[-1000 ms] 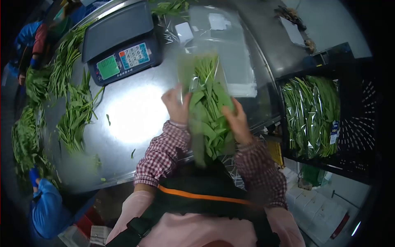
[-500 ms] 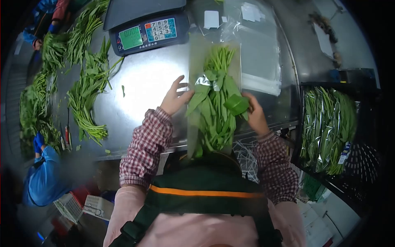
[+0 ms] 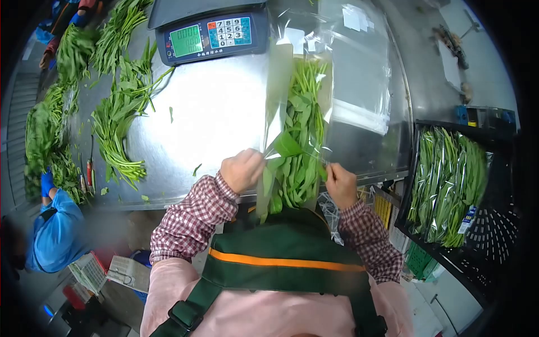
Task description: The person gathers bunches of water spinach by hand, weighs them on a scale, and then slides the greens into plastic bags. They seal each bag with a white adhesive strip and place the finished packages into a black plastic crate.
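A bunch of long-stemmed leafy greens (image 3: 300,121) lies in a clear plastic bag (image 3: 275,84), stems pointing away from me and leaves toward my apron. My left hand (image 3: 242,170) is closed on the bag's left edge, beside a broad folded leaf (image 3: 287,145). On the other side, my right hand (image 3: 341,182) pinches the bag's right edge close to the leaf tips. Its exact fingertip contact is partly hidden.
A digital scale (image 3: 210,36) stands at the back. Loose greens (image 3: 115,140) lie to the left, near a co-worker's blue glove (image 3: 46,182). Flat clear bags (image 3: 359,84) lie right of the bunch. A black crate (image 3: 488,224) at right holds bagged greens (image 3: 443,185).
Both hands have drawn nearer my body and closed on the bag's sides. The folded leaf has shifted from right to left across the bunch. The view has shifted slightly.
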`<action>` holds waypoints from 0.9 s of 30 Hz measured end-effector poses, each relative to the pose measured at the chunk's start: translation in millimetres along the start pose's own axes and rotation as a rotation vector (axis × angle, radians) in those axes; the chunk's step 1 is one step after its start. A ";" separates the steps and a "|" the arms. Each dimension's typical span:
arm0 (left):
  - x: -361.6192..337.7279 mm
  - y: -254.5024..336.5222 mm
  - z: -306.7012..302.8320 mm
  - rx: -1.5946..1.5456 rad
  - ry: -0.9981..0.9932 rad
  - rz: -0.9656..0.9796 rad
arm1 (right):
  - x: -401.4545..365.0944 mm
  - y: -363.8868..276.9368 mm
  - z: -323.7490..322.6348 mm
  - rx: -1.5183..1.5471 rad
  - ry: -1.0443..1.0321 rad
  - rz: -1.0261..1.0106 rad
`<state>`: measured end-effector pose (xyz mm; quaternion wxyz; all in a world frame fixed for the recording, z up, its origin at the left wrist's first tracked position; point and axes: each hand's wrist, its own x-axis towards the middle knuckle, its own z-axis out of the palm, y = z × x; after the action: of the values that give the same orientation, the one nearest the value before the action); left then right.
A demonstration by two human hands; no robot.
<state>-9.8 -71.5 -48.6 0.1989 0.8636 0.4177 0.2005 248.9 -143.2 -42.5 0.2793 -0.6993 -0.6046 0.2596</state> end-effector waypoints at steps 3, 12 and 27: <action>-9.3 8.6 -5.2 -0.032 0.076 0.096 | -23.1 -11.6 -2.7 0.020 0.052 -0.010; 43.8 12.8 -26.4 0.005 0.247 0.112 | 21.6 -27.2 -31.9 0.255 0.205 0.089; 175.6 64.3 -279.2 -0.750 0.155 -0.027 | 129.3 -214.0 -240.7 0.824 0.046 0.006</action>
<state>-11.5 81.6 250.6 0.4715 0.7076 0.3404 0.4015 285.0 -9.4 275.8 0.5485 -0.5363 -0.4419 0.4650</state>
